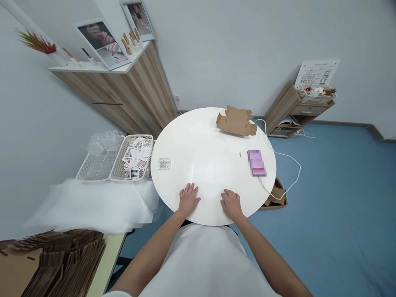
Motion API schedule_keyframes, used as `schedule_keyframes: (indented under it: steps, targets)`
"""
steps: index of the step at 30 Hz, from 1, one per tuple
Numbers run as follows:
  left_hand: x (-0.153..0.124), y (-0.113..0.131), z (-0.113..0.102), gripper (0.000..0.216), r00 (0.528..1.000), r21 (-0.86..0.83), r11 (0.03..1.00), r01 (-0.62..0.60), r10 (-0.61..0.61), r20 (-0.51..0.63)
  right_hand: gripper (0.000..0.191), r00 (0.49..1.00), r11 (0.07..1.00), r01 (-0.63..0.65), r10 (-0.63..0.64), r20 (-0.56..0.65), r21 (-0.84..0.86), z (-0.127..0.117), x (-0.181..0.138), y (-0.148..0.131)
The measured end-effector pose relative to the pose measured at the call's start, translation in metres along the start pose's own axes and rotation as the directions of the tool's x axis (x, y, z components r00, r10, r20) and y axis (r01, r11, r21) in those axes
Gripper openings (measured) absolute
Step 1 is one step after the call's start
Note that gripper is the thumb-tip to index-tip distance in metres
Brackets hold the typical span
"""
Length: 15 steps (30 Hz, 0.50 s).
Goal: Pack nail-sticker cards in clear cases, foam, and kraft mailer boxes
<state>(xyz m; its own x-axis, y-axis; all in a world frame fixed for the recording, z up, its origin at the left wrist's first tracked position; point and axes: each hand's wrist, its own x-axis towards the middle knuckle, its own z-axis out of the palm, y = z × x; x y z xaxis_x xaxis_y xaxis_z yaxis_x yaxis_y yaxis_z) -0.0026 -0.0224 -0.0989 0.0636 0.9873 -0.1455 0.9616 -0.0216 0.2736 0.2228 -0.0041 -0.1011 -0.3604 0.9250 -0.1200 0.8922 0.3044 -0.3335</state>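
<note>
Left hand and right hand are resting by the tabletop edge nearest the body, fingers loosely spread; the clear case is lying near the left edge, seemingly for easy reach.

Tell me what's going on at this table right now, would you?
A person has both hands resting palm down near the close edge of a white oval table. Neither the left hand nor the right hand appears to hold anything. A small clear case lies beyond the left hand, near the table's left edge. A purple, pixelated item lies beyond the right hand, and an unfolded cardboard box sits near the far edge.
</note>
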Motion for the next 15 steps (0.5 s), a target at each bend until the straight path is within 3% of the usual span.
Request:
schedule_keyframes:
  steps: [5, 9, 12, 15]
  targets:
    - [0.001, -0.004, -0.001, 0.04, 1.0, -0.017, 1.0, -0.019, 0.019, 0.0, 0.021, 0.999, 0.999, -0.031, 0.03, -0.015, -0.015, -0.001, 0.002, -0.002]
    - [-0.002, -0.012, -0.004, 0.041, 0.999, -0.075, 0.996, -0.04, 0.039, -0.013, 0.021, 0.991, 0.996, -0.094, 0.094, -0.097, 0.002, -0.003, 0.003, -0.013]
    - [-0.002, -0.033, -0.011, 0.044, 0.999, -0.147, 0.989, 0.001, -0.009, -0.052, 0.024, 0.982, 0.99, -0.107, 0.12, -0.148, 0.093, -0.004, 0.016, -0.035]
    - [0.005, -0.07, -0.025, 0.049, 0.978, -0.251, 0.959, 0.132, -0.167, -0.122, 0.026, 0.99, 0.962, -0.059, 0.09, -0.108, 0.266, -0.001, 0.046, -0.07]
